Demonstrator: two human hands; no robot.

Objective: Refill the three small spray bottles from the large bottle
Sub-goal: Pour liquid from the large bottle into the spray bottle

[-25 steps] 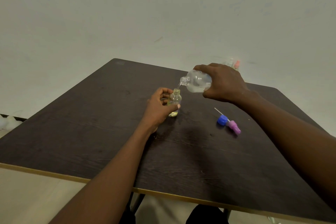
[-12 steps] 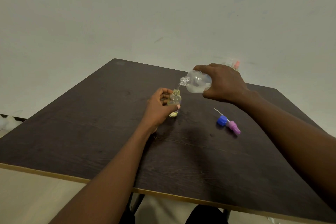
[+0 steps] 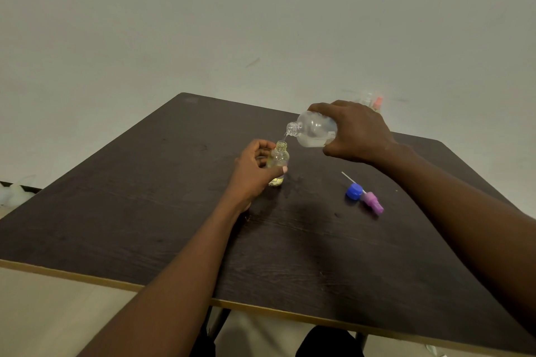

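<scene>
My left hand (image 3: 255,172) grips a small clear spray bottle (image 3: 278,158) that stands uncapped on the dark table (image 3: 145,197). My right hand (image 3: 355,132) holds the large clear bottle (image 3: 311,129) tipped on its side, mouth just above the small bottle's neck. A thin stream of liquid runs from it into the small bottle. A purple spray head (image 3: 372,202) with its dip tube lies on the table to the right, beside a blue cap (image 3: 353,191). Two more small spray bottles (image 3: 372,100) stand at the far table edge, mostly hidden behind my right hand.
The table's near edge (image 3: 87,278) has a light trim. A pale wall rises behind the table. Something white (image 3: 14,193) lies on the floor at the far left.
Hardly anything differs. The large bottle stays tilted over the small bottle and the stream keeps running; both hands hold their places.
</scene>
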